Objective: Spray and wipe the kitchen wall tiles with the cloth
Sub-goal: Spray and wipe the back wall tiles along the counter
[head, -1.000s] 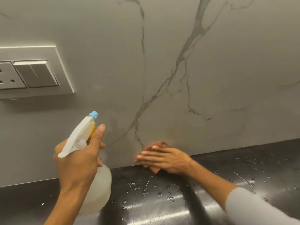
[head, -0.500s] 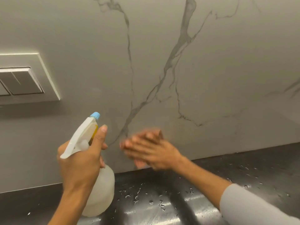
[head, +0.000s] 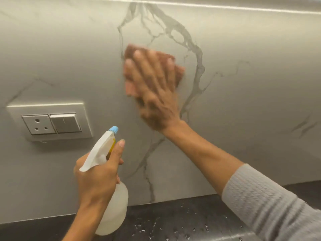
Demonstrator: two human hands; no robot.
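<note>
The wall tile (head: 243, 70) is pale marble with grey veins. My right hand (head: 152, 87) lies flat on it with fingers spread, pressing a reddish-brown cloth (head: 178, 70) against the wall; the hand is blurred and covers most of the cloth. My left hand (head: 97, 178) grips a translucent white spray bottle (head: 114, 211) by its neck, lower left, away from the wall. The bottle's white trigger head with a blue nozzle (head: 113, 129) points up toward the wall.
A socket and switch plate (head: 50, 122) is set in the wall at the left. A black countertop (head: 173, 221) with water droplets runs along the bottom. A light strip (head: 225, 5) edges the top of the wall.
My right hand slid the cloth from the wall's base by the counter up to the upper middle of the tile. The view tilted upward. The left hand kept hold of the bottle.
</note>
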